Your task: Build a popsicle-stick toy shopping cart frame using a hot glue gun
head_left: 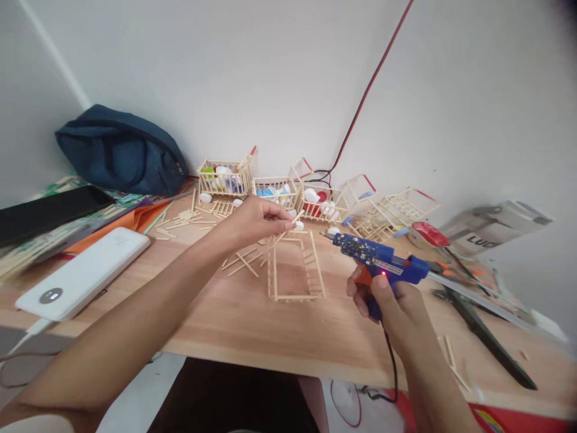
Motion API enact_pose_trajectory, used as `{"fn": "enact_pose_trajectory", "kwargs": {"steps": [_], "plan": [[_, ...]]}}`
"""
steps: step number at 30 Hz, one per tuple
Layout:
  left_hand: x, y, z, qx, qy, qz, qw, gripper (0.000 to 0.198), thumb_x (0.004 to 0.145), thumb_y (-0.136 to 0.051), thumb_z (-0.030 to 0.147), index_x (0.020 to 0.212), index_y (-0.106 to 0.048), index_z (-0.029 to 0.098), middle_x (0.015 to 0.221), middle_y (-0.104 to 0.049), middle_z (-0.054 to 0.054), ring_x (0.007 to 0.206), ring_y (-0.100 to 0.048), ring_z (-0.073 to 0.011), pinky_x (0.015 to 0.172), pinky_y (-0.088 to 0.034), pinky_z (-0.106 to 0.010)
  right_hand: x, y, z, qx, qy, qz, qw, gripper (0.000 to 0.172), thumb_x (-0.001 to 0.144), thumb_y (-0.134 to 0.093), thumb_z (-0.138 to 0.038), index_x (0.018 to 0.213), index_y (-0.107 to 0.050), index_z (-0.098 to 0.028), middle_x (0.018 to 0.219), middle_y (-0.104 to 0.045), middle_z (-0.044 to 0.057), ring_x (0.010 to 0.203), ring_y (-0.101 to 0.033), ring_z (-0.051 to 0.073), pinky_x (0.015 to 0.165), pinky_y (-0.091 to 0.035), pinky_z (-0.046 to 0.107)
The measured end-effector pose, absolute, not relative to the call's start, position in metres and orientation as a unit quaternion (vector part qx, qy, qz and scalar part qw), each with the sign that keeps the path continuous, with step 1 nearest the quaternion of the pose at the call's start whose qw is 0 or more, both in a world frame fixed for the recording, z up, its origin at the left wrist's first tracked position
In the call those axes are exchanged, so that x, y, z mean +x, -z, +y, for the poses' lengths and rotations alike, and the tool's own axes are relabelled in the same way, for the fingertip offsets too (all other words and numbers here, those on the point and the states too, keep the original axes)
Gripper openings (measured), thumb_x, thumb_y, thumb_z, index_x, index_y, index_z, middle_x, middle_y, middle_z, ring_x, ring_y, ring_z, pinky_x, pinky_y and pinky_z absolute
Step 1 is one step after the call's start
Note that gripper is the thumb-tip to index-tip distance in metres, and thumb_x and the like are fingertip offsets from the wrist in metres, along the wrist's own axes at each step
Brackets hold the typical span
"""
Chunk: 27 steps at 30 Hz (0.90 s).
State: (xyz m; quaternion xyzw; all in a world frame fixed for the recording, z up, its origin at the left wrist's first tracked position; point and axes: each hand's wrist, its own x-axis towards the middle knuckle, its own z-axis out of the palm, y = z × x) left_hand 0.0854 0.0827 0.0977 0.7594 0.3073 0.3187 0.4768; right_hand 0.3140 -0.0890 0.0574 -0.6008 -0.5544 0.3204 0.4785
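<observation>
A thin wooden stick [288,229] is pinched between the thumb and fingers of my left hand [259,222]. My right hand [392,300] grips a blue hot glue gun [378,255] with a red light on its side and a clear glue stick out of its back. The gun's nozzle points left, toward the held stick but apart from it. Below both hands a rectangular frame of wooden sticks [295,297] lies on the wooden table [202,328]. Loose wooden sticks [243,263] lie to the left of that frame.
Several small stick-built carts [225,178], some filled with bottle caps, line the wall. On the left are a blue bag [121,150], a white power bank [85,270] and a black phone-like slab [49,210]. Black-handled cutters [487,340] lie on the right.
</observation>
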Motion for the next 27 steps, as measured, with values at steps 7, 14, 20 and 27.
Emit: {"fn": "enact_pose_trajectory", "kwargs": {"steps": [7, 14, 20, 27], "plan": [[0.091, -0.098, 0.078, 0.838, -0.288, 0.318, 0.338, 0.015, 0.075, -0.065, 0.024, 0.076, -0.078, 0.015, 0.069, -0.072, -0.002, 0.064, -0.061, -0.0131, 0.056, -0.040, -0.021, 0.311, -0.056, -0.081, -0.601, -0.312, -0.548, 0.490, 0.045, 0.092, -0.048, -0.061, 0.084, -0.060, -0.018, 0.057, -0.056, 0.001, 0.047, -0.046, 0.011, 0.044, -0.031, 0.024], [0.092, -0.101, 0.074, 0.816, -0.255, 0.330, 0.400, 0.017, 0.076, -0.065, 0.028, 0.078, -0.077, 0.015, 0.068, -0.072, 0.000, 0.063, -0.061, -0.0132, 0.057, -0.041, -0.022, 0.300, -0.059, -0.082, -0.627, -0.302, -0.541, 0.471, 0.046, 0.091, -0.048, -0.062, 0.078, -0.061, -0.019, 0.054, -0.053, 0.000, 0.049, -0.046, 0.013, 0.047, -0.031, 0.026], [0.093, -0.101, 0.067, 0.838, -0.275, 0.322, 0.344, 0.017, 0.078, -0.064, 0.026, 0.078, -0.078, 0.015, 0.069, -0.072, -0.001, 0.064, -0.063, -0.0147, 0.058, -0.044, -0.023, 0.302, -0.061, -0.082, -0.662, -0.240, -0.572, 0.422, 0.048, 0.092, -0.046, -0.061, 0.075, -0.062, -0.019, 0.054, -0.055, -0.001, 0.051, -0.051, 0.013, 0.056, -0.036, 0.028], [0.095, -0.101, 0.058, 0.845, -0.283, 0.323, 0.318, 0.016, 0.079, -0.064, 0.023, 0.076, -0.078, 0.015, 0.069, -0.073, -0.002, 0.066, -0.065, -0.0149, 0.059, -0.045, -0.023, 0.302, -0.061, -0.082, -0.681, -0.230, -0.572, 0.394, 0.050, 0.092, -0.045, -0.063, 0.077, -0.063, -0.019, 0.053, -0.058, -0.001, 0.052, -0.053, 0.014, 0.056, -0.038, 0.027]]}}
